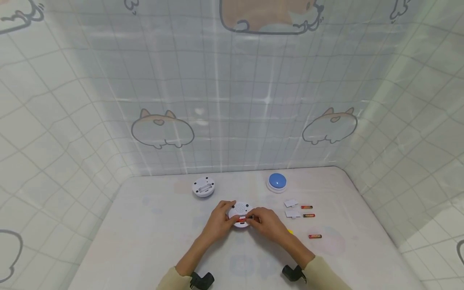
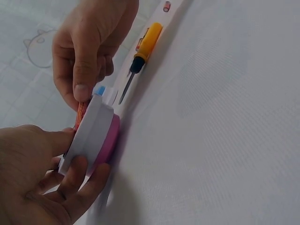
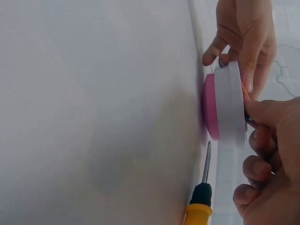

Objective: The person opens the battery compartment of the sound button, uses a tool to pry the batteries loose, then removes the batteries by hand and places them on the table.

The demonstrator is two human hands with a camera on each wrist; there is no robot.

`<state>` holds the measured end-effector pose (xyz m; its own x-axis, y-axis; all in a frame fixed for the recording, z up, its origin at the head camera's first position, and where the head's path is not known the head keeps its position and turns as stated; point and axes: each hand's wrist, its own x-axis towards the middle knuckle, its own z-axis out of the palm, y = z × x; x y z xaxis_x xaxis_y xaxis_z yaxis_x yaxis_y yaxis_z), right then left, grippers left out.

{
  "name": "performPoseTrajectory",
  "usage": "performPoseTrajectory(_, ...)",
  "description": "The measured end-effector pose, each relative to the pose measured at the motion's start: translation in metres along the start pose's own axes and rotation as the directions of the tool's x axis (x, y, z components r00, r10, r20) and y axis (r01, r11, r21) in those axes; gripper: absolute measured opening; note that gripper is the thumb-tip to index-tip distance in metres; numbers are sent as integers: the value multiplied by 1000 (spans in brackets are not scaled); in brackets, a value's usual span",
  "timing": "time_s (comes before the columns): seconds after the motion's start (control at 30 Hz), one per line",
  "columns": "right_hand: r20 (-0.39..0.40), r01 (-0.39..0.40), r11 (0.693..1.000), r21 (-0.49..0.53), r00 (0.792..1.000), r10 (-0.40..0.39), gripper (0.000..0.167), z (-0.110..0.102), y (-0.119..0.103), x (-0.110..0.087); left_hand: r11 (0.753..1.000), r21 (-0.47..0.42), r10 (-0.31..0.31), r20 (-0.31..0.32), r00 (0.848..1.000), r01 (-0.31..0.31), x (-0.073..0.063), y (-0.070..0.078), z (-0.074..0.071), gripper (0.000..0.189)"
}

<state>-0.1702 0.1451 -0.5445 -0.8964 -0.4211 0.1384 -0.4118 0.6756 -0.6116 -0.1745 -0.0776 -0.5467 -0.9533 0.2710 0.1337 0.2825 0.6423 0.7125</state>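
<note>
Pale sleeves [image 1: 326, 276] and black wrist mounts [image 1: 204, 280] come nearest in the head view. Beyond them the left hand [image 1: 219, 219] and right hand [image 1: 268, 221] meet at a round button [image 1: 240, 208], underside up, mid-table [image 1: 159, 233]. A red battery [image 1: 241, 220] sits at its slot. Farther back are an upturned white button [image 1: 203, 187] to the left and a blue button [image 1: 277, 181] to the right; near the latter lie two white pieces [image 1: 293, 214] and three loose batteries [image 1: 309, 215].

From the left wrist, the left hand is closest — its fingers curl round the button's rim, thumb by the battery. The right hand pinches the battery. A yellow-handled screwdriver [image 2: 147, 46] lies nearby.

From the right wrist, the right hand's thumb and forefinger clamp the battery's end — the button's pink face is toward the table, the screwdriver's tip just beside it.
</note>
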Motion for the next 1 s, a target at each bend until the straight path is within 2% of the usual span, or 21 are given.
performPoseTrajectory(0.2, -71, -4, 1000, -14, 997, 3, 14, -3, 3, -3, 1000, 14, 20, -29, 999, -19, 0, -4, -1, 53)
performPoseTrajectory(0.53, -99, -100, 995, -2, 990, 99, 9, -17, 18, -24, 999, 25, 38, -114, 993, -35, 0, -13, -4, 52)
performPoseTrajectory(0.77, -108, -180, 984, 12, 978, 180, 9, -36, 33, -43, 998, -9, -55, -96, 994, 55, -7, -23, -13, 54)
performPoseTrajectory(1.0, -123, -297, 955, -2, 948, 294, 11, -58, 53, -62, 994, -31, -105, -129, 986, 101, -22, -34, -31, 55)
